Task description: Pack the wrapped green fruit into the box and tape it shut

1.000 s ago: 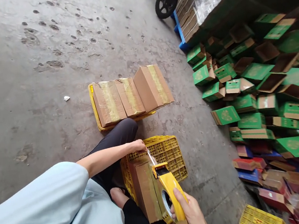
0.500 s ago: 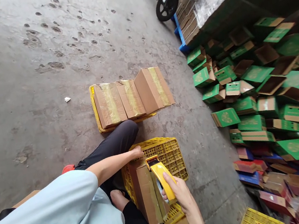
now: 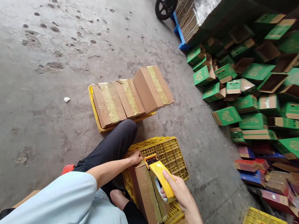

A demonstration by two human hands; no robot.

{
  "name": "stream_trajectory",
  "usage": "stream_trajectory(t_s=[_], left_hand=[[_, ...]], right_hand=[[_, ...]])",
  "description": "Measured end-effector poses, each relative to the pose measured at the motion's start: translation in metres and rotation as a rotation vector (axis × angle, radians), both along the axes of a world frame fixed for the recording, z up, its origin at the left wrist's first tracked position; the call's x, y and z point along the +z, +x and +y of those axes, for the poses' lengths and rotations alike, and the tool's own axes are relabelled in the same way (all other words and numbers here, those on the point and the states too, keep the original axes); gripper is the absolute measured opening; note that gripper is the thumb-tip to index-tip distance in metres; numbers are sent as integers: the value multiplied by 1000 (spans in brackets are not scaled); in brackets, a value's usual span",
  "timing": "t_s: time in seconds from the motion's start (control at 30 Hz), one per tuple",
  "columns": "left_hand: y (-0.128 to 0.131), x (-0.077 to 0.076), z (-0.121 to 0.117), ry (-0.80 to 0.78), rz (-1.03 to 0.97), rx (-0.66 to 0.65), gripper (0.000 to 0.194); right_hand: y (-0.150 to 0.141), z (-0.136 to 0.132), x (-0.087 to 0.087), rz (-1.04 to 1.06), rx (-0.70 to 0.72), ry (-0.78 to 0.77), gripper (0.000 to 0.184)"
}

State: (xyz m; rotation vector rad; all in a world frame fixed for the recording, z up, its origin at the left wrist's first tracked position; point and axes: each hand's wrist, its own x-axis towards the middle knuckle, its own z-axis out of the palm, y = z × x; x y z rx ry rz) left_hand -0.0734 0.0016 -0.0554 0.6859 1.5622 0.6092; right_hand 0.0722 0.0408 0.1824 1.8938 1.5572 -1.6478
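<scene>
My right hand grips a yellow tape dispenser with its head toward the far end of a brown cardboard box. A strip of yellowish tape runs along the box's top. My left hand is at the box's far edge with its fingers closed; whatever is under or between them is hidden. The box rests between my legs against a yellow plastic crate with a grid of holes.
Ahead, three taped cardboard boxes sit on another yellow crate. Many green cartons are heaped at the right, with red and blue ones nearer. A yellow crate lies lower right; a blue pallet and a red scooter's wheel are farther off.
My left hand has shifted slightly down and left onto the box's far edge. The tape dispenser has moved a little toward it in my right hand.
</scene>
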Motion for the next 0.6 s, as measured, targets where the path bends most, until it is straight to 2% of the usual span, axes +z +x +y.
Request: stream_trajectory(t_s=[0.17, 0.3, 0.43, 0.5, 0.57, 0.6], left_hand=[[-1, -2, -12, 144, 24, 20, 33], [-6, 7, -28, 318, -56, 6, 42], [-4, 22, -48, 558, -280, -62, 63], [0, 26, -54, 657, -359, -75, 83], [4, 24, -55, 693, -337, -76, 96], [6, 21, -54, 698, -306, -76, 96]], right_hand=[[-2, 0, 3, 23, 4, -7, 57], [2, -5, 4, 47, -1, -12, 56], [8, -9, 1, 70, -32, -9, 59], [9, -10, -1, 84, -39, -2, 61], [11, -10, -3, 98, -47, 17, 61], [12, -11, -4, 105, -56, 26, 61]])
